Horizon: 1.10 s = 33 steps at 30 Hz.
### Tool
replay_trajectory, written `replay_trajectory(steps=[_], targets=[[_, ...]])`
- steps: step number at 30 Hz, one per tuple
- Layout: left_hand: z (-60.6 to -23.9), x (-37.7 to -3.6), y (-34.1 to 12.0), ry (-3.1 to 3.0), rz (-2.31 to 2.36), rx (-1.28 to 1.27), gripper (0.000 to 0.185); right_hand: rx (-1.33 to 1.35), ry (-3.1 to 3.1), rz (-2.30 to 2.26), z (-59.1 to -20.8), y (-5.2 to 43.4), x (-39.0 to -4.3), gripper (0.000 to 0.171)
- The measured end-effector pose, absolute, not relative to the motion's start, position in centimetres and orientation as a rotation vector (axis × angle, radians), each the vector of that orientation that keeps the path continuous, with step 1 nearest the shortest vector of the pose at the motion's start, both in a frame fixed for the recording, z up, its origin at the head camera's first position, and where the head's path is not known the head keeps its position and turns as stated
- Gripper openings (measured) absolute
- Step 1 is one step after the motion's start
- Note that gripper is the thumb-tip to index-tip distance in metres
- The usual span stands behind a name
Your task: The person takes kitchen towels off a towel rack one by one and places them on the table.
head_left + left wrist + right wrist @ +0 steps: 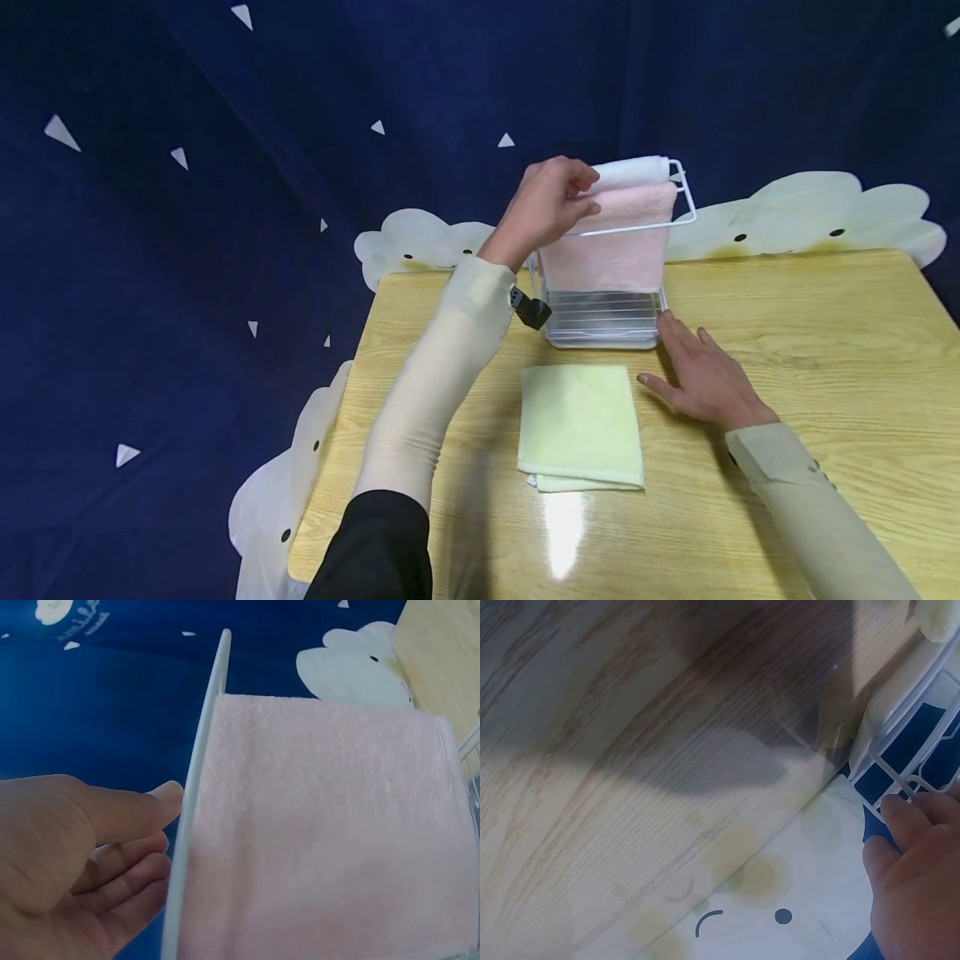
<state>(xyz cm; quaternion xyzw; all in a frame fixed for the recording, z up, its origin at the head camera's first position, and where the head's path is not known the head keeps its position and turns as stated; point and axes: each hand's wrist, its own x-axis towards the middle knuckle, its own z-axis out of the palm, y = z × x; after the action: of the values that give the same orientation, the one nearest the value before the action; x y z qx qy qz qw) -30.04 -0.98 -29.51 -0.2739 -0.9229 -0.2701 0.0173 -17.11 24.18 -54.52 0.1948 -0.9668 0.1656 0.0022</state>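
A white wire rack (684,221) stands near the table's back edge. A pink towel (615,260) hangs over one of its upper rails, and behind that a white towel (630,172) lies over the topmost one. My left hand (551,200) is up at the rack's top left, fingers loosely bent. In the left wrist view its thumb tip is right at the white rail (196,765), with a gap between thumb and fingers. Low on the rack's right side, my right hand (708,379) has its extended fingertips at the base. A folded pale yellow towel (581,421) lies in front.
The rack's base has a wire grid over a clear tray (602,342). White cloud-shaped panels (810,212) line the back and left edges of the wooden table (810,333). A dark blue curtain (300,100) with white triangles hangs behind.
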Motion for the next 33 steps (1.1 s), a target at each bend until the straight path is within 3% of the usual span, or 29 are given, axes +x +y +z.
replay_trajectory(steps=[4,8,15,19,28,33], targets=[[-29.6,-30.6,-0.6,-2.877,-0.750,-0.879,0.033,0.611,-3.024,0.520,-54.6,24.2,-17.1,0.100],[-29.7,-31.2,-0.3,-2.861,-0.700,-0.916,0.012,0.612,-3.020,0.519,-54.6,24.2,-17.1,0.100],[-30.2,-31.6,0.4,-2.872,-0.739,-0.980,0.015,0.598,-3.027,0.506,-54.6,24.2,-17.1,0.101],[-30.6,-31.8,0.5,-2.859,-0.703,-1.012,0.030,0.592,-3.025,0.506,-54.6,24.1,-17.1,0.101],[-30.7,-32.0,0.3,-2.869,-0.750,-1.006,0.003,0.593,-3.018,0.512,-54.5,23.9,-17.1,0.101],[-30.9,-31.9,0.2,-2.863,-0.737,-1.004,0.005,0.593,-3.026,0.522,-54.6,23.7,-17.1,0.100]])
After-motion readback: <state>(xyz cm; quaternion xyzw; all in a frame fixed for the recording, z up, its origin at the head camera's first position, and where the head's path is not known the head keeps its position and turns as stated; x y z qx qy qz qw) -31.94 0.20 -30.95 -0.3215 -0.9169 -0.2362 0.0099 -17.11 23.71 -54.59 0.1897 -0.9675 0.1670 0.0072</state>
